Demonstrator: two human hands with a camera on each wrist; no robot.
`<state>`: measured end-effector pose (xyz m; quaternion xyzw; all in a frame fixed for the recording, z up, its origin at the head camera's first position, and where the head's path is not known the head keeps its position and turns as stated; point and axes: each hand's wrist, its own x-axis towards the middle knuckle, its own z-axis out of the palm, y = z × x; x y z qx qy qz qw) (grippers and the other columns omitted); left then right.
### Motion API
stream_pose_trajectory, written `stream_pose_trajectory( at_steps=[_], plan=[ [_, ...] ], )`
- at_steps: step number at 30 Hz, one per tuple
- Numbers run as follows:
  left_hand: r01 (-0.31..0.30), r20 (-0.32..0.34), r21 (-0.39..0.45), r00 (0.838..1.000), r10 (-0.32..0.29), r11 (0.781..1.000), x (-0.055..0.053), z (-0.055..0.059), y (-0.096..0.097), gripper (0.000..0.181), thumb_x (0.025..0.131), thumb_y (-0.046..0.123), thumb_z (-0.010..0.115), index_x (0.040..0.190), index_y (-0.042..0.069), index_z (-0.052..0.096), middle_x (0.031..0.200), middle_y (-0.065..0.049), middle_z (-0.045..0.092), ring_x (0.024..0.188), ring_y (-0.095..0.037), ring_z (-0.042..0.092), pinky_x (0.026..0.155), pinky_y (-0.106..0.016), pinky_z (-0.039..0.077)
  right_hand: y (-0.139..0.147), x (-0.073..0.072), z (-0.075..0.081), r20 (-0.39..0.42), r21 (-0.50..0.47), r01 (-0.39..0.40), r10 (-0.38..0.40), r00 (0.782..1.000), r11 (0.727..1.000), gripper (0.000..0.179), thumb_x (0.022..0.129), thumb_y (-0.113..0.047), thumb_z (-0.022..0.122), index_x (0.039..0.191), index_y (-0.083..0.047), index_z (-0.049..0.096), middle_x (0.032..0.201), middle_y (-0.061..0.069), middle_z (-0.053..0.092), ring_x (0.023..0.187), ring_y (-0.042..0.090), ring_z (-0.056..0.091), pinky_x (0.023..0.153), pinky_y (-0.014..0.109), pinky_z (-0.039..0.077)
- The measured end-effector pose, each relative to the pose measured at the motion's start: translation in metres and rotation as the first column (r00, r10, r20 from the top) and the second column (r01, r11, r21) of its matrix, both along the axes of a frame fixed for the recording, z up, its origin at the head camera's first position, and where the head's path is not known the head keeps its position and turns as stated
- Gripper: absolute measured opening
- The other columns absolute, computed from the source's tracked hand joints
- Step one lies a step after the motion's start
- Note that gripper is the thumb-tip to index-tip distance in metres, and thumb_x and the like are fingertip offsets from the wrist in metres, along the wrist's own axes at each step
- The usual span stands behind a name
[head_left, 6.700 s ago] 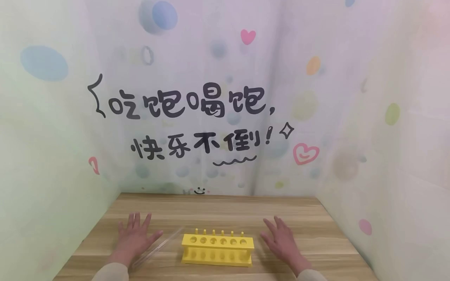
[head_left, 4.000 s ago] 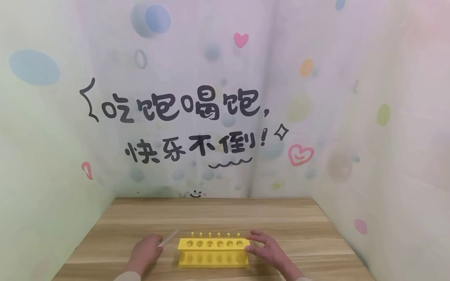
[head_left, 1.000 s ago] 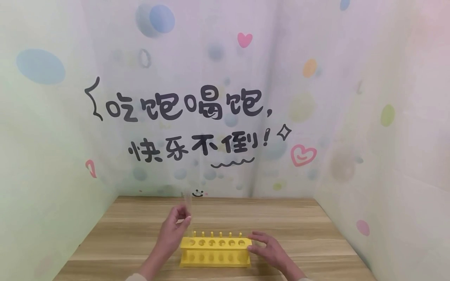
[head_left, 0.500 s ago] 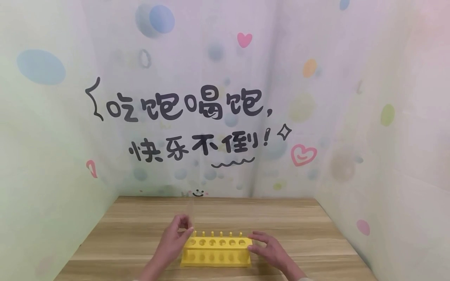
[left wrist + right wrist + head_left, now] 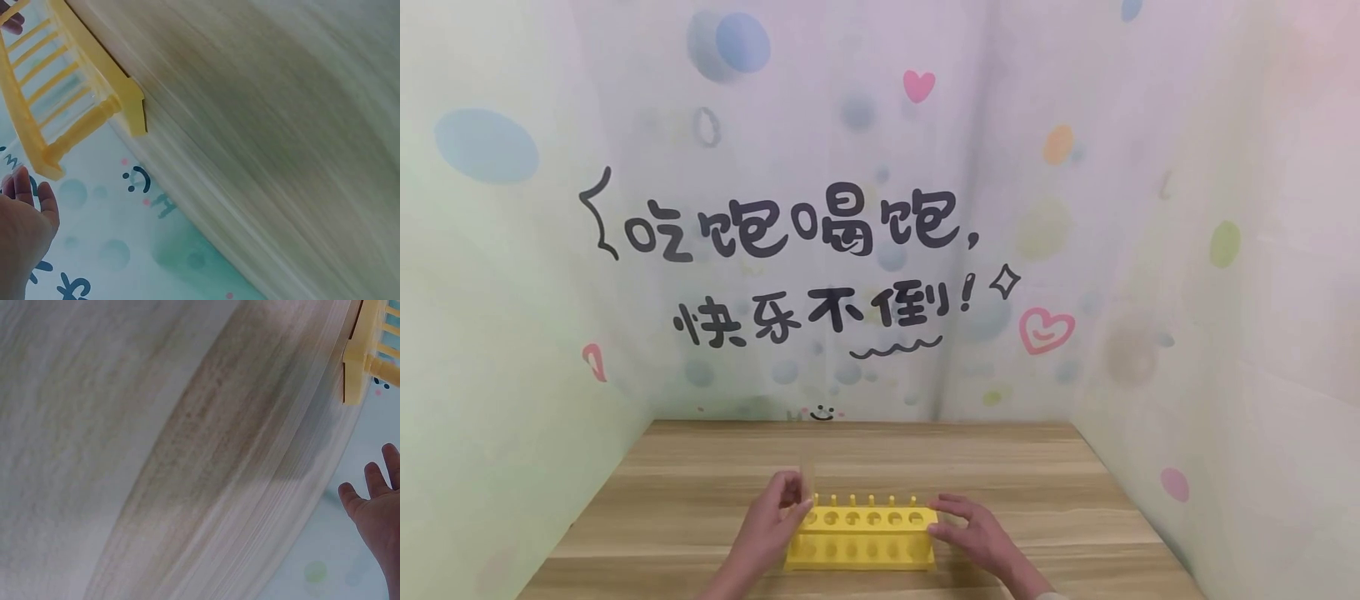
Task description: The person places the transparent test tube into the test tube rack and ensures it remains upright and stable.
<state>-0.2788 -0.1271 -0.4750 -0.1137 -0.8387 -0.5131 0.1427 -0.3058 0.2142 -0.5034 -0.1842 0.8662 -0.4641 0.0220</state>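
A yellow test tube rack (image 5: 862,560) stands on the wooden table, with a row of holes in its top and short pegs along the back. My left hand (image 5: 772,514) pinches a clear test tube (image 5: 807,477) upright at the rack's leftmost hole; the tube's upper end shows above the fingers. In the left wrist view, the left hand (image 5: 28,222) is close to the rack's top end. My right hand (image 5: 973,533) holds the right end of the rack's top plate between thumb and fingers. In the right wrist view, that hand (image 5: 378,509) is partly cut off.
The wood-grain table (image 5: 1037,467) reaches back to a pale printed curtain (image 5: 850,125) with dark lettering, dots and hearts. Similar curtains close in the left and right sides.
Earlier the tube lay on the table left of the rack; my left hand picked it up, turned it upright and lowered it at the leftmost hole. My right hand came to the rack's right end.
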Motion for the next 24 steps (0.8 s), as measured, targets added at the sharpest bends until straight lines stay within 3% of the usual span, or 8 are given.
stream_pose_trajectory(
  at_steps=[11,18,24],
  plan=[
    [-0.029,-0.005,-0.05,1.0,0.028,0.998,0.0009,-0.0049,-0.0018,0.025,0.089,0.009,0.065,0.111,0.011,0.053,0.094,0.006,0.061,0.093,-0.012,0.061,0.084,-0.032,0.053,-0.0013,0.0001,0.0007,0.002,0.002,-0.003,0.003,1.0,1.0,0.04,0.089,-0.035,0.065,0.125,-0.016,0.063,0.142,0.021,0.046,0.13,0.052,0.036,0.097,0.067,0.038],
    [-0.036,0.054,-0.05,0.998,0.039,0.998,-0.0019,-0.0072,-0.0009,0.025,0.09,0.014,0.064,0.112,0.014,0.052,0.096,0.006,0.061,0.097,-0.014,0.061,0.087,-0.038,0.052,0.0001,0.0007,-0.001,-0.051,0.014,-0.004,0.005,0.999,1.0,0.042,0.088,-0.038,0.066,0.123,-0.015,0.063,0.139,0.022,0.049,0.129,0.051,0.039,0.099,0.069,0.035],
    [-0.033,0.076,-0.073,0.996,0.039,0.997,-0.0011,-0.0039,-0.0022,0.034,0.089,0.02,0.066,0.12,0.012,0.051,0.102,0.003,0.062,0.101,-0.016,0.059,0.092,-0.043,0.051,-0.0037,0.0053,0.003,-0.05,0.031,0.026,-0.024,0.998,0.999,0.045,0.088,-0.04,0.065,0.125,-0.016,0.061,0.137,0.018,0.053,0.128,0.047,0.042,0.1,0.067,0.035]
  ],
)
